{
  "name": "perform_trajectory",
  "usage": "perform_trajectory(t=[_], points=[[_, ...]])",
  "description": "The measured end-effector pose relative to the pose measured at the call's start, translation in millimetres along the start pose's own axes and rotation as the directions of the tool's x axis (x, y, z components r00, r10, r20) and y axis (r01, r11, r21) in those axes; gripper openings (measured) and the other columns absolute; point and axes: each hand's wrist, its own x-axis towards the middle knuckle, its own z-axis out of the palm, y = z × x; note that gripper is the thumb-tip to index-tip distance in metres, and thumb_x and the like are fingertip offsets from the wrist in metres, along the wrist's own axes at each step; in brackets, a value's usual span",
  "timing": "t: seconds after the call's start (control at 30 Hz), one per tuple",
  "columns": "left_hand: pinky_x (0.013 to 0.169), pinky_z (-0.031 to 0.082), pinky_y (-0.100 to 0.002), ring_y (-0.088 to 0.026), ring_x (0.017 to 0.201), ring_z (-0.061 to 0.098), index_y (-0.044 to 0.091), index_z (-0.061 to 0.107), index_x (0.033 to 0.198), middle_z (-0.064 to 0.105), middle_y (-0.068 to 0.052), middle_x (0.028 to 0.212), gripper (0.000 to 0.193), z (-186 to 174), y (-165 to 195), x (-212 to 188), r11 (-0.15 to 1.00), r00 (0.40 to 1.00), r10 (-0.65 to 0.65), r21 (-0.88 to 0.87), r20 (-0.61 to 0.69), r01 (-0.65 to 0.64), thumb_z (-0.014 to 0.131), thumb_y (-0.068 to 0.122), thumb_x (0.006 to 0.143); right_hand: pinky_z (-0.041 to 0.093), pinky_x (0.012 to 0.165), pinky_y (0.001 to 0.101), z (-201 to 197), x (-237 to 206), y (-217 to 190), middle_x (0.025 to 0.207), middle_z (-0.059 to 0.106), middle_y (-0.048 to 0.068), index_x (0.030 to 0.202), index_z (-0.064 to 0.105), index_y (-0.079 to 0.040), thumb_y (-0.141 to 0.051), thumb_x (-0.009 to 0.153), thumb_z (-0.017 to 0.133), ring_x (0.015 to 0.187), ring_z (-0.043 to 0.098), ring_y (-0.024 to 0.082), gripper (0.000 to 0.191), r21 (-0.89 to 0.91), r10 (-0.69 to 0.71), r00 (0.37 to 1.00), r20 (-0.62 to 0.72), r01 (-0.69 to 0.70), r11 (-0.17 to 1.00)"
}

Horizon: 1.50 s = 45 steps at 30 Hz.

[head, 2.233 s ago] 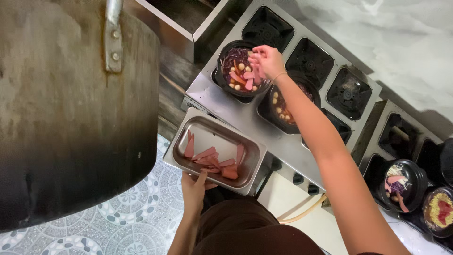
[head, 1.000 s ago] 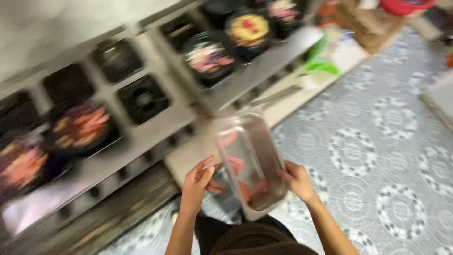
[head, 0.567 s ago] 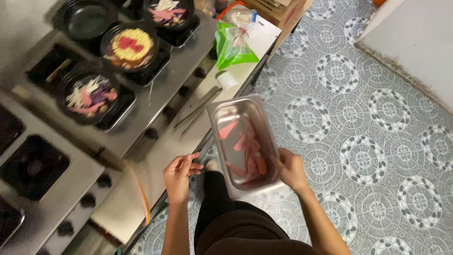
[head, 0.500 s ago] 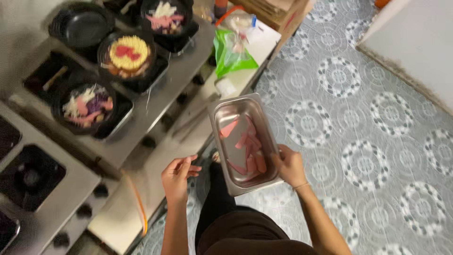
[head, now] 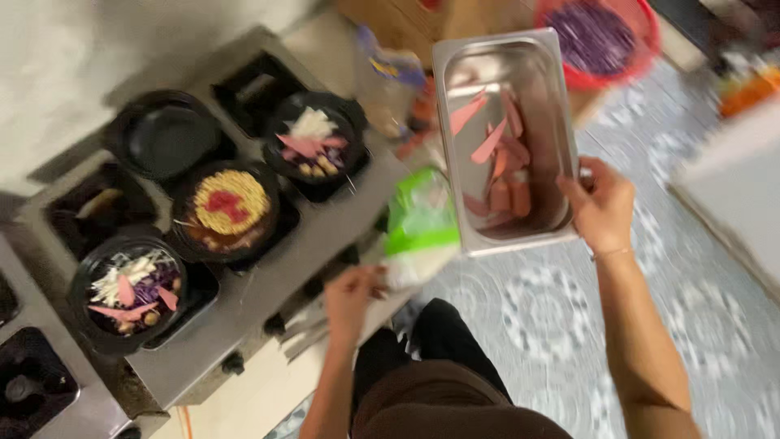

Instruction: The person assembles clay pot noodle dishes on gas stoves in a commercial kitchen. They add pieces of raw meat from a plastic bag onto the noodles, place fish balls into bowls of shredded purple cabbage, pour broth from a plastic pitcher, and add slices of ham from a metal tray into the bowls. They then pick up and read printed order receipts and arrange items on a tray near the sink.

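Note:
My right hand (head: 600, 205) grips the near right rim of a steel tray (head: 532, 61) that holds several pink sausage slices (head: 497, 158); the tray hangs in the air over the patterned floor. My left hand (head: 351, 294) is lower, by the edge of the steel counter (head: 268, 280), fingers curled close to a green and white bag (head: 421, 228); whether it holds the bag is blurred. On the burners stand black pots: one with yellow noodles (head: 230, 203), one with white and pink toppings (head: 313, 142), one with purple and white shreds (head: 130, 284), one empty (head: 165, 140).
A red basket of purple shreds (head: 605, 32) sits at the top right beside a cardboard box (head: 390, 20). A white surface (head: 731, 191) lies at the right. Grey patterned tile floor (head: 536, 317) spreads beneath me. More burner wells (head: 32, 382) continue at the left.
I have turned along the stove with the tray. My left hand has let go of the tray, which my right hand alone now carries, lifted higher and farther right.

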Motion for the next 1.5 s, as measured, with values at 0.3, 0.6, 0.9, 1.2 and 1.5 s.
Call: perform_trajectory(t=[0.3,0.6,0.9,1.2,1.5], points=[[0.060,0.057,-0.029,-0.015,0.069,0.072,-0.004,0.074,0.111,0.078,-0.012,0.094,0.041,122.3,18.8,110.7,0.992,0.907,-0.076,-0.124,-0.415,0.026,0.048,0.028,0.108,0.054,0.071,0.0341,274.3,402.6,-16.8,0.091,0.074,0.013,0.108,0.073,0.008,-0.006,0.087,0.072,0.080,0.067,0.017,0.025,0.286,-0.376,0.888,0.265,0.300,0.910],[0.061,0.059,-0.028,-0.014,0.070,0.070,0.005,0.065,0.134,0.078,-0.011,0.105,0.036,170.8,20.8,153.4,0.990,0.585,-0.131,-0.132,-0.800,0.041,0.050,0.013,0.102,0.052,0.071,0.0388,475.2,492.4,-17.6,0.092,0.071,0.013,0.101,0.069,0.007,-0.011,0.085,0.069,0.083,0.068,0.021,0.024,0.128,-0.090,0.837,0.540,0.023,0.992],[0.061,0.059,-0.028,-0.015,0.069,0.075,0.004,0.068,0.131,0.082,-0.012,0.096,0.034,182.0,25.2,190.2,0.989,0.431,-0.127,-0.078,-0.893,0.129,0.054,0.014,0.102,0.052,0.072,0.0431,529.8,475.8,-15.2,0.094,0.072,0.016,0.101,0.070,0.006,-0.017,0.091,0.071,0.083,0.069,0.024,0.025,-0.113,-0.073,0.637,0.768,0.247,0.962],[0.063,0.060,-0.027,-0.016,0.069,0.076,0.006,0.059,0.141,0.081,-0.013,0.088,0.038,181.3,39.1,176.2,0.984,0.447,-0.076,0.004,-0.891,0.176,0.047,0.015,0.106,0.053,0.083,0.0404,488.7,481.9,0.9,0.111,0.072,0.015,0.121,0.069,0.003,-0.016,0.101,0.072,0.097,0.069,0.024,0.028,0.146,-0.436,0.534,0.724,0.499,0.854],[0.065,0.060,-0.028,-0.017,0.075,0.078,0.003,0.055,0.140,0.079,-0.010,0.107,0.044,174.1,52.5,138.3,0.932,0.564,0.264,0.358,-0.782,0.060,0.053,-0.001,0.096,0.054,0.095,0.0290,331.4,371.0,34.4,0.112,0.071,0.009,0.114,0.069,0.003,0.002,0.110,0.060,0.101,0.067,0.017,0.010,0.584,-0.699,0.647,0.305,0.452,0.674]])
